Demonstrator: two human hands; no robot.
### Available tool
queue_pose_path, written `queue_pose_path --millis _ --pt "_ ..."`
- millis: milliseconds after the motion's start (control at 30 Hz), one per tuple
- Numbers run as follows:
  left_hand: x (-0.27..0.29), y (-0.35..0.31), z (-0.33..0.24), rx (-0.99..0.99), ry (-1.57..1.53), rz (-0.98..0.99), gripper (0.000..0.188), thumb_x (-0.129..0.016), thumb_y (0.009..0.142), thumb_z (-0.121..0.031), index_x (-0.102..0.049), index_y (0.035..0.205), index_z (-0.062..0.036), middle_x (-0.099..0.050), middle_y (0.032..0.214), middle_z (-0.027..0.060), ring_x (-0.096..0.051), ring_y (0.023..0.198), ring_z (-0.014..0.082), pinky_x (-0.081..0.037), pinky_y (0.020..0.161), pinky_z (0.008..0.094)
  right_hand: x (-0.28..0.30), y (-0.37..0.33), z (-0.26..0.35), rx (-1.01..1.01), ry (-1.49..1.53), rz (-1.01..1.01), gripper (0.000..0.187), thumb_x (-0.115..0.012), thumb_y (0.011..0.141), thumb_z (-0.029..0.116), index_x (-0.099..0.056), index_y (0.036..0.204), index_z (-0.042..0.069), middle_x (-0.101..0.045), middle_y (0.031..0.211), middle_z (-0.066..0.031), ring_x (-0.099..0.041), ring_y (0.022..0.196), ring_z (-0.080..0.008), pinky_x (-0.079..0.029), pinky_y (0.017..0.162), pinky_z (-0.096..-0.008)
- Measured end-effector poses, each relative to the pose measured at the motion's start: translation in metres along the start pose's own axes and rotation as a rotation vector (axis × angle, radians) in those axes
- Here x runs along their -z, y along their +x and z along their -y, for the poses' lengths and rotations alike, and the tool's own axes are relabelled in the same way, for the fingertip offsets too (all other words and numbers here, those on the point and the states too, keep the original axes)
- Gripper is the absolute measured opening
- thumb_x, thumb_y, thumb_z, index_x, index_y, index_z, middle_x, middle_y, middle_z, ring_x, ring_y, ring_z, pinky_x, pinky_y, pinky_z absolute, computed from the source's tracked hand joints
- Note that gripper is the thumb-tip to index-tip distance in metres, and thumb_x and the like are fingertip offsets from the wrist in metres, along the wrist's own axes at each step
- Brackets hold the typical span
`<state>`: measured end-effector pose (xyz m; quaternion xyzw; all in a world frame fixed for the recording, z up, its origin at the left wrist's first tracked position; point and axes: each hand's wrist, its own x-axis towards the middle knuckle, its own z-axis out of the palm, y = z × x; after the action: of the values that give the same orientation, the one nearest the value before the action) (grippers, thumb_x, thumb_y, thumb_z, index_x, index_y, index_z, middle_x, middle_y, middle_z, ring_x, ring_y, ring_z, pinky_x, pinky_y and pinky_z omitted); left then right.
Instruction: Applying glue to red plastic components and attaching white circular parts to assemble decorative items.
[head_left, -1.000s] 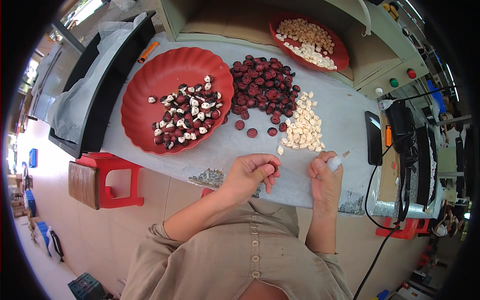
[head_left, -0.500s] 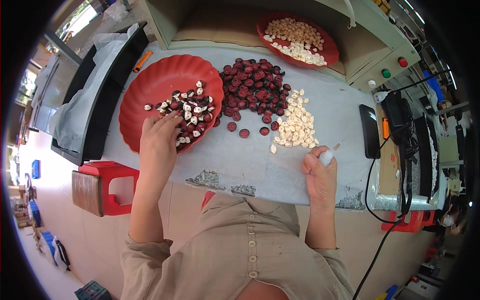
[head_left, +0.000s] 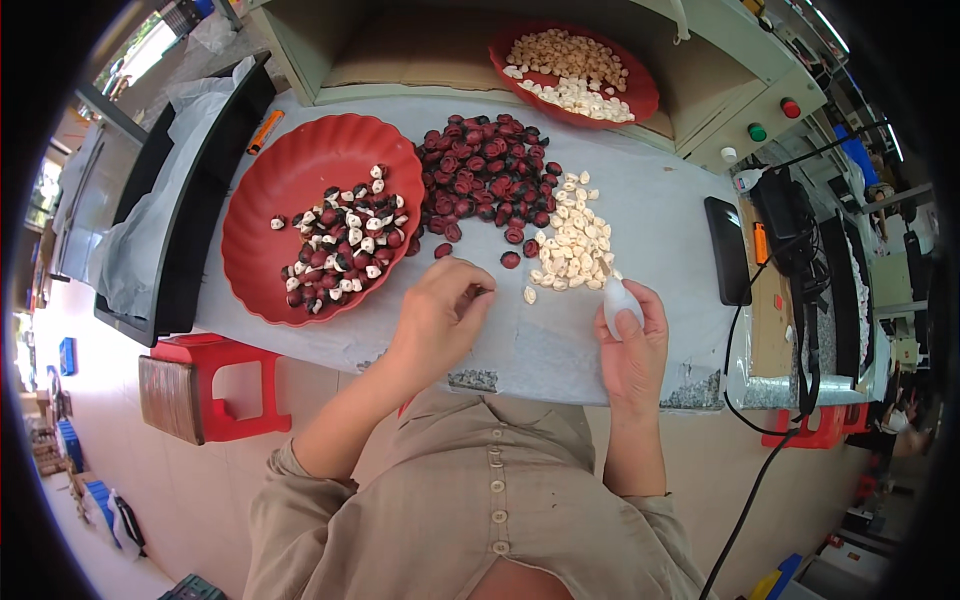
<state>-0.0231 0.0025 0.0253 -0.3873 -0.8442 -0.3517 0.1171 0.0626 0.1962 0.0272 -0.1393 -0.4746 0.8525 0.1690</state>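
Observation:
In my right hand (head_left: pixel 635 345) is a small white squeeze bottle (head_left: pixel 622 308), gripped by thumb and fingers. Its narrow tip points up at the edge of a pile of small cream pieces (head_left: pixel 575 245). My left hand (head_left: pixel 445 310) is closed in a pinch over the table, near its front edge; the curled fingers hide what they hold, though something dark shows between them. Beyond it lies a heap of dark red, black-edged round pieces (head_left: pixel 485 165), with a few loose ones in front. At left, a scalloped red tray (head_left: pixel 265 175) carries several red pieces joined with white ones.
A second red tray (head_left: pixel 645 95) with cream pieces stands in the metal cabinet's opening (head_left: pixel 415 55). An orange cutter (head_left: pixel 264 132) lies by a black paper-lined bin (head_left: pixel 190 230). On the right are a phone (head_left: pixel 727 250) and black cables (head_left: pixel 745 380). Red stools (head_left: pixel 245 375) stand below.
My left hand has left the red tray and come right, to the table before the dark red heap. The bottle in my right hand has turned upright and shifted slightly left.

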Motion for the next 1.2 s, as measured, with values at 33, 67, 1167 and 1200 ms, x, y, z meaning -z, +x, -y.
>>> queue_pose_path --millis 33,67,1167,1200 --pt "-0.003 0.002 -0.006 0.356 -0.692 0.029 0.010 -0.053 0.073 0.001 -0.049 0.082 -0.0016 -0.054 0.085 0.0095 -0.055 0.068 0.0168 -0.046 0.056 0.0257 -0.001 -0.001 0.001 0.028 0.028 -0.075 0.036 -0.062 0.072 0.008 -0.042 0.102 0.001 -0.051 0.085 -0.0077 -0.050 0.072 -0.0147 -0.043 0.067 -0.0258" --pt "-0.003 0.001 -0.008 0.719 -1.376 0.052 0.007 -0.053 0.076 0.000 -0.049 0.081 -0.0026 -0.055 0.087 0.0090 -0.055 0.066 0.0146 -0.045 0.054 0.0238 -0.003 -0.001 0.003 0.027 0.030 -0.077 0.036 -0.062 0.072 0.008 -0.042 0.102 0.001 -0.051 0.085 -0.0077 -0.050 0.072 -0.0147 -0.043 0.067 -0.0258" --pt "-0.018 -0.020 -0.009 0.773 -2.011 0.072 0.027 -0.057 0.076 -0.012 -0.054 0.102 -0.0032 -0.054 0.099 0.0136 -0.055 0.080 0.0172 -0.046 0.062 0.0194 -0.031 -0.022 0.012 0.529 -0.708 0.209 0.026 -0.062 0.073 0.012 -0.047 0.090 0.000 -0.044 0.076 -0.0069 -0.042 0.063 -0.0127 -0.034 0.053 -0.0211" --pt "-0.019 -0.020 -0.009 0.774 -2.003 0.073 0.027 -0.057 0.076 -0.013 -0.054 0.102 -0.0032 -0.054 0.099 0.0136 -0.055 0.080 0.0172 -0.046 0.062 0.0195 -0.031 -0.023 0.013 0.529 -0.708 0.206 0.026 -0.062 0.073 0.012 -0.047 0.090 0.000 -0.044 0.076 -0.0069 -0.042 0.063 -0.0127 -0.034 0.053 -0.0211"
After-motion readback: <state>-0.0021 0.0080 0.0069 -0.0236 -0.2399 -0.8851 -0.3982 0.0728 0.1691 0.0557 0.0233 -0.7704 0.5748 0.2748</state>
